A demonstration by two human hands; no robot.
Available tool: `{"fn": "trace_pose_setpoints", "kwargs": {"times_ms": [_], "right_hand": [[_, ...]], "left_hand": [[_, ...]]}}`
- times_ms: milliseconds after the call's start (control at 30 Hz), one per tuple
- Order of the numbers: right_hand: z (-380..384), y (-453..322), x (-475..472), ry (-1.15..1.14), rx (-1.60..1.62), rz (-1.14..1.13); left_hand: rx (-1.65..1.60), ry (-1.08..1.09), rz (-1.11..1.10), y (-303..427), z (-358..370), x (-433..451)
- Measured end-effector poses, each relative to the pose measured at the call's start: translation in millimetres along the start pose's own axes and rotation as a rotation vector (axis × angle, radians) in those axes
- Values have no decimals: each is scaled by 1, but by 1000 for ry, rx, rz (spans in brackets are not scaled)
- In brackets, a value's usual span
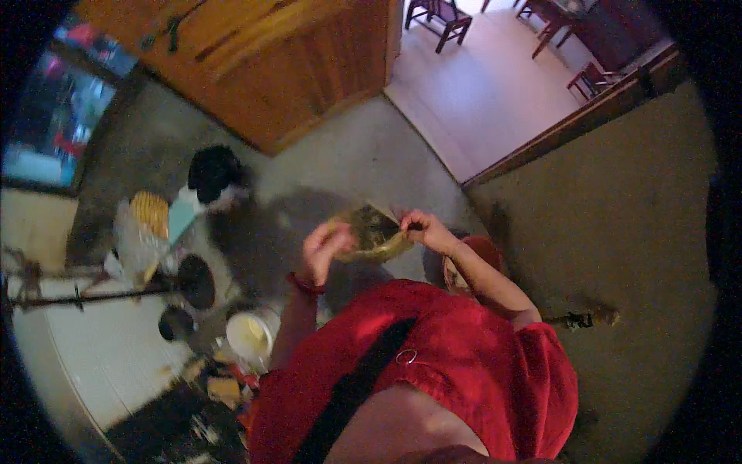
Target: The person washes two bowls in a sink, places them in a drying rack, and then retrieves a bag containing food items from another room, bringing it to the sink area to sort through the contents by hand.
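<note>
A shallow round item with a yellowish rim (379, 253) and a dark, mottled middle is held in front of my body. It may be an opened bag or a basket; blur leaves this unsettled. My left hand (324, 249), with a dark red band at the wrist, is at the left side of the rim, fingers curled and blurred. On the opposite side, my right hand (428, 231) pinches the edge between thumb and fingers. Behind my right forearm, a reddish-brown round container (484, 253) is partly hidden.
At left, a white bucket (250, 333) stands near a clear plastic bag (136, 249) and a black bag (213, 168). A wooden door (313, 75) stands ahead, beside a doorway to a bright floor (475, 98) with wooden chairs (443, 20). A wall (608, 232) rises at right.
</note>
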State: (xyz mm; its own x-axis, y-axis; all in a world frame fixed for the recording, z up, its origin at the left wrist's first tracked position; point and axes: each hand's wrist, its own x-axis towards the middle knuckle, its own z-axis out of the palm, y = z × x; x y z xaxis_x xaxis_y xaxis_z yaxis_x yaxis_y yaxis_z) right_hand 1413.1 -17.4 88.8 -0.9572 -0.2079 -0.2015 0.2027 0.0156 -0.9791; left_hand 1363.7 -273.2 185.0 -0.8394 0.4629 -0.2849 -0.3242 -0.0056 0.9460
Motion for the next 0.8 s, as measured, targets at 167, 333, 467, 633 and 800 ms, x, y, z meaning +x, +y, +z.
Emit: {"fn": "trace_pose_setpoints", "kwargs": {"times_ms": [167, 333, 467, 633, 800], "right_hand": [[-47, -33, 72, 174, -331, -131], [-99, -46, 99, 355, -94, 91], [-157, -26, 129, 545, -40, 123], [-247, -36, 157, 640, 127, 199], [-375, -63, 193, 711, 117, 214]], "left_hand": [[244, -262, 57, 19, 5, 136], [358, -461, 113, 60, 44, 222], [709, -577, 121, 81, 81, 332], [523, -623, 151, 80, 150, 446], [458, -673, 68, 126, 240, 550]]}}
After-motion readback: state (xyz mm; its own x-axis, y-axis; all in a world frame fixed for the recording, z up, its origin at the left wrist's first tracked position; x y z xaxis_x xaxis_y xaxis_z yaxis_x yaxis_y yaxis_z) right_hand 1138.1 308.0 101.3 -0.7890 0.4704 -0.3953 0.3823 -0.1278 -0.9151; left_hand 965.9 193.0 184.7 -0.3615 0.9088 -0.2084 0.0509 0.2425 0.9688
